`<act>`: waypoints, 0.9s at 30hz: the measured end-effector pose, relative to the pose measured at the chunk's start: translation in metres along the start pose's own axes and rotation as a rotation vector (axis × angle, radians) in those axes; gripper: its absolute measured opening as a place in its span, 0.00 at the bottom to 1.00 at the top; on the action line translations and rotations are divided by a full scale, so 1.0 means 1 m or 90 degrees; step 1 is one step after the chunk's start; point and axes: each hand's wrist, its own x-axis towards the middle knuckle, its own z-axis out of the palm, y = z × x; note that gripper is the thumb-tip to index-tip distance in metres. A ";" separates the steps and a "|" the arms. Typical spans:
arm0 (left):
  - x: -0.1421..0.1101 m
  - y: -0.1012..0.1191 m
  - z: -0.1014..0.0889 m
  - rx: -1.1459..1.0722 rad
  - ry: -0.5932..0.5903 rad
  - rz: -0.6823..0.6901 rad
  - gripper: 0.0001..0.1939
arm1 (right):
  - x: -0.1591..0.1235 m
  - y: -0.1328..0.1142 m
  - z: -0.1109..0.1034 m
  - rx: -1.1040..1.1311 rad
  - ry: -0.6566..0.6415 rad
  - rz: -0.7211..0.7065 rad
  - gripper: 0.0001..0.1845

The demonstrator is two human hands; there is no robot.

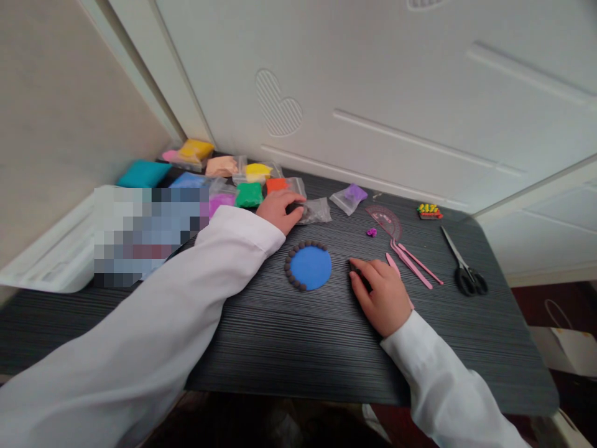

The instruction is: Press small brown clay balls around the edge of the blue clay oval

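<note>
A flat blue clay disc lies mid-table, with several small dark clay balls set along its left and top rim. My left hand reaches past it, its fingers curled down onto a clear plastic bag holding dark clay. To the right of the disc, my right hand rests on the table with its fingers pinched on a small dark piece of clay. Both arms wear white sleeves.
Bags of coloured clay crowd the back left. A purple clay bag, pink protractor, pink modelling tools, tiny purple bit, black scissors and small colourful piece lie right. White panel behind the dark table.
</note>
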 end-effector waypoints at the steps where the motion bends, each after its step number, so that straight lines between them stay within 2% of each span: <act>1: 0.000 0.000 0.000 -0.001 0.000 0.001 0.15 | 0.000 -0.001 0.000 -0.013 0.005 0.002 0.20; 4: 0.000 -0.002 0.001 -0.005 0.004 -0.001 0.15 | -0.001 -0.002 0.001 -0.035 0.025 0.013 0.24; 12: 0.000 -0.003 0.001 -0.046 0.025 -0.015 0.18 | 0.000 -0.002 0.001 -0.032 0.033 0.025 0.23; 18: -0.008 0.008 -0.010 -0.085 0.048 0.071 0.19 | 0.001 -0.005 0.000 -0.035 0.028 0.016 0.22; 20: -0.015 0.015 -0.015 -0.083 0.013 0.124 0.17 | 0.000 -0.006 -0.001 -0.034 0.033 0.008 0.22; 23: -0.030 0.022 -0.020 -0.074 -0.091 0.188 0.19 | -0.001 -0.008 -0.001 -0.025 0.063 0.007 0.20; 27: -0.048 0.025 -0.026 0.004 -0.205 0.172 0.23 | -0.001 -0.011 -0.002 -0.005 0.106 0.022 0.18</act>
